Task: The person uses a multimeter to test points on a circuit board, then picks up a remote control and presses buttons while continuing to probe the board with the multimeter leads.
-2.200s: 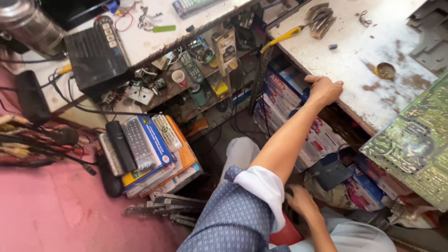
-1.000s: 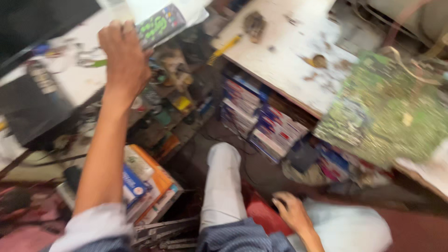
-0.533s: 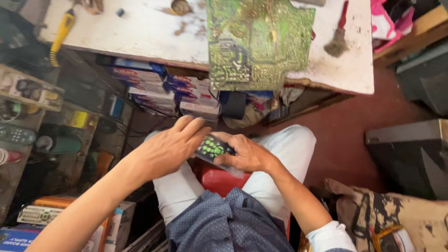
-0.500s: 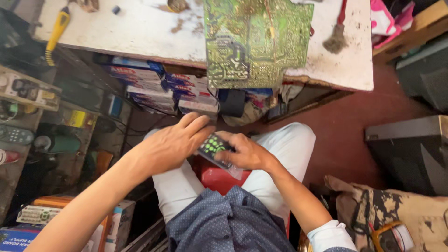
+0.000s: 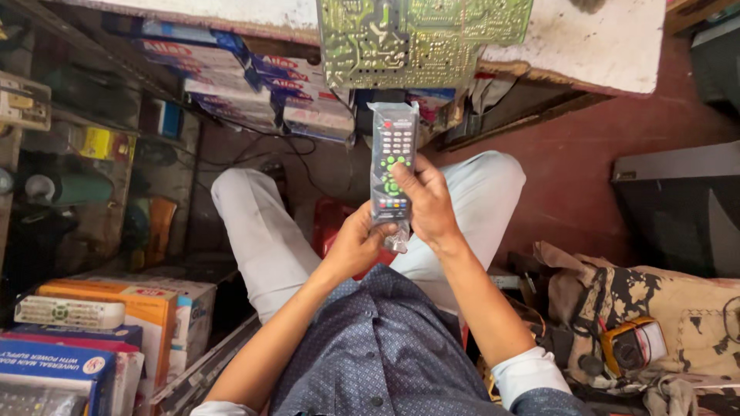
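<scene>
Together, left hand [image 5: 356,245] and right hand [image 5: 428,202] clasped on plastic-wrapped remote control [image 5: 392,162], seemingly upright over lap

Blue-grey shirt with a fine dotted print, dark buttons down the front, sleeves rolled showing pale lining at the cuffs, light grey-white trousers below.

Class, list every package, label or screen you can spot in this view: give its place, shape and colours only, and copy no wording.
Clear plastic sleeve: wraps the remote held in left hand and right hand.
Stacked flat boxes: under the bench, blue, white and red.
Orange and white box: lower left, rectangular.
Blue box: bottom left corner, round label.
Yellow meter: lower right, pale screen.
</scene>
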